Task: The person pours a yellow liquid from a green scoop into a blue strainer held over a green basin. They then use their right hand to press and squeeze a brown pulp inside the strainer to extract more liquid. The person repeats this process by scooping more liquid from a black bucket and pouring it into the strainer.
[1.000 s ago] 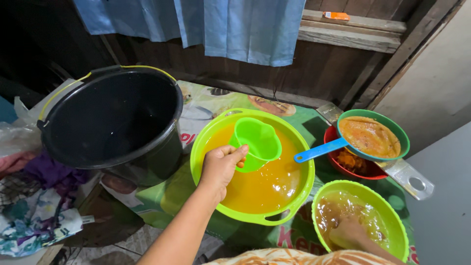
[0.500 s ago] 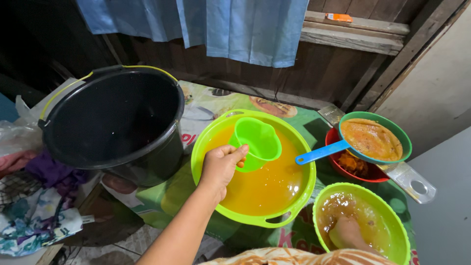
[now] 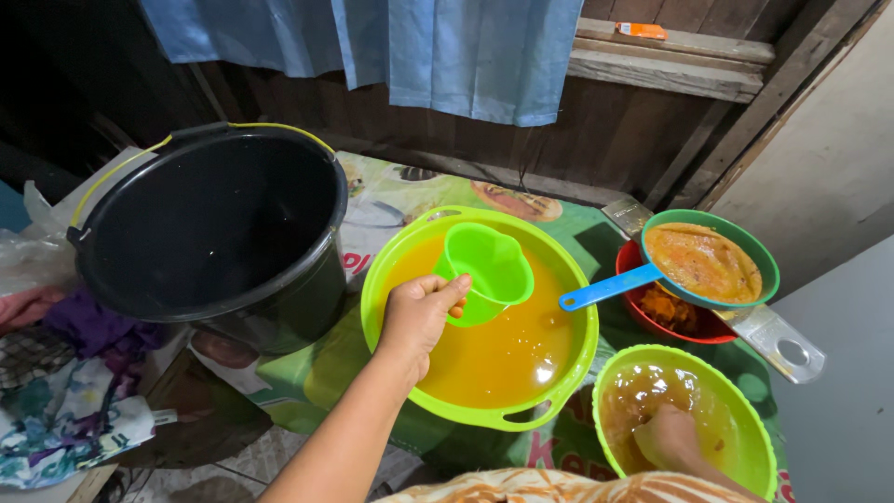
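My left hand (image 3: 419,315) grips the handle of a small green scoop cup (image 3: 486,270) held over a large lime-green basin (image 3: 384,279) full of orange-yellow liquid. My right hand (image 3: 672,436) is sunk in the murky liquid of a smaller lime-green bowl (image 3: 745,410) at the lower right; its fingers are under the surface and hard to make out. Both basins stand on a printed green plastic sheet (image 3: 307,382).
A big black bucket (image 3: 209,228) with a yellow wire handle stands left of the basin. A green strainer with a blue handle (image 3: 708,265) rests on a red bowl (image 3: 643,307) at the right. Crumpled cloths (image 3: 65,391) lie at the left; a blue curtain (image 3: 447,51) hangs behind.
The left hand and scoop stay in about the same spot over the basin. The right hand has sunk a little lower in the small bowl.
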